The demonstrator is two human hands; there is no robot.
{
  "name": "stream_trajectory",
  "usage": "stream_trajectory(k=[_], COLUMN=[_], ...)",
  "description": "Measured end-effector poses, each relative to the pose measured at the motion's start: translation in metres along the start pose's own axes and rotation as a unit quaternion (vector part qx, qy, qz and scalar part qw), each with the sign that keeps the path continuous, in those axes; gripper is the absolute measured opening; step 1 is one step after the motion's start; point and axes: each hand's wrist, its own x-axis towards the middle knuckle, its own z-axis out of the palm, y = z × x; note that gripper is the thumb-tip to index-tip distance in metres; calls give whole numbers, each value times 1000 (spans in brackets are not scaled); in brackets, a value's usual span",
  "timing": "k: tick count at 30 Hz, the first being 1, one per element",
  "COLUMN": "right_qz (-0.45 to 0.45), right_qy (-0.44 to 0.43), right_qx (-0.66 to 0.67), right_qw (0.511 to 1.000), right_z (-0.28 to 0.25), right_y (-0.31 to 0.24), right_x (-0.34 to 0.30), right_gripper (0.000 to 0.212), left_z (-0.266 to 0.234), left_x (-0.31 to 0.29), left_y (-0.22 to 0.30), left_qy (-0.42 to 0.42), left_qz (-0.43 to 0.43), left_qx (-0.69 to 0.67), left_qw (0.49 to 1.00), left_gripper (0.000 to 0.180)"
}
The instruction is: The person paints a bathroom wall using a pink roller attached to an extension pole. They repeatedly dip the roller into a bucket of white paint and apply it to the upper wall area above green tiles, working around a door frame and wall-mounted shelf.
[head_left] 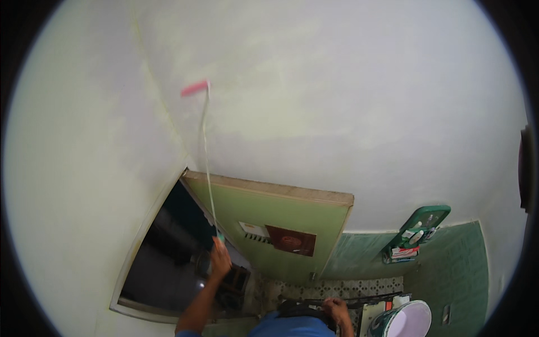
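My left hand [220, 259] grips the handle of a paint roller, its arm stretched up and forward. A long thin pale rod rises from that hand to the pink roller sleeve [195, 88], which lies at or close to the wall [314, 101], near the corner. Around it the wall is patchy, with pale lilac and yellowish areas. Low in front of my body, my right hand [337, 309] is curled closed; whatever is in its fingers, if anything, is hidden. A bucket [416, 306] with pale lilac paint inside stands just right of it.
A green door [275, 224] with a wooden top edge stands open below the roller, beside a dark doorway [168, 253]. On the wall at the right hangs a green holder [429, 216] with small packets. Patterned tiles [331, 289] cover the floor below.
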Motion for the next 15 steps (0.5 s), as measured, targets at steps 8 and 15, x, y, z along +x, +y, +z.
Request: stream_trajectory(k=[8,15], right_qz=[-39,13], right_qy=[-20,-19], right_qx=[3,4], right_qw=[999,1000], right_z=[9,11], right_y=[-11,8], right_x=[13,0], right_gripper=[13,11], left_z=[-9,-25], left_x=[13,-109], left_y=[-4,50], left_qy=[-106,-88], left_qz=[-210,-286], left_qx=[-155,32], left_qw=[960,954], left_gripper=[36,41])
